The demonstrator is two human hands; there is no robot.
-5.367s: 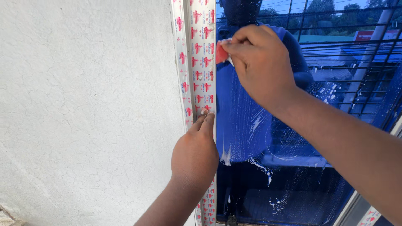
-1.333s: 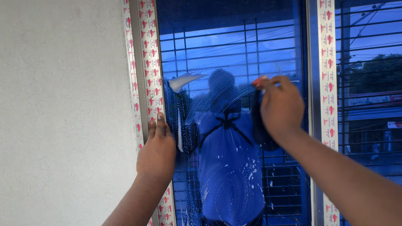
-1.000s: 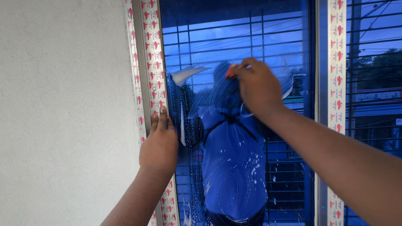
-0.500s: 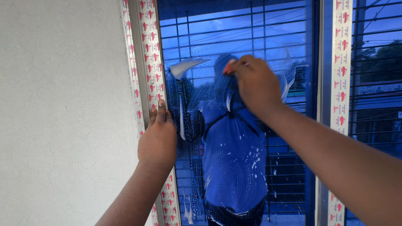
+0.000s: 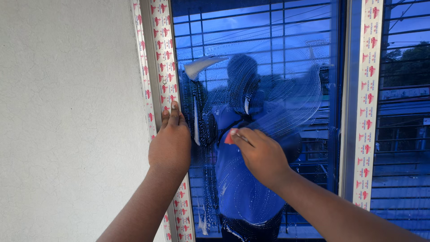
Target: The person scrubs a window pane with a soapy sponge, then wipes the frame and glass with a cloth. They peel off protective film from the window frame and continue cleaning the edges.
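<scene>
Forearms rise from the bottom edge toward a window. Nearest on the left, the left hand [image 5: 170, 145] lies flat with its fingers straight and together, palm pressed against the window frame [image 5: 162, 67], a pale strip covered in protective film printed with small red marks. It holds nothing. Just to its right, the right hand [image 5: 260, 154] curls its fingers closed around a small red pad [image 5: 229, 136], of which only a corner shows past the fingertips, and presses it against the glass pane [image 5: 268, 54] below the middle. Soapy streaks [image 5: 286, 107] arc in white curved lines across the glass above and around that hand, and suds run down near the lower left of the pane. A second film-covered frame strip [image 5: 368, 103] stands farther right. Left of the window lies a rough white wall [image 5: 67, 121]. Beyond, the blue-tinted glass reflects horizontal bars, trees and a dark figure.
</scene>
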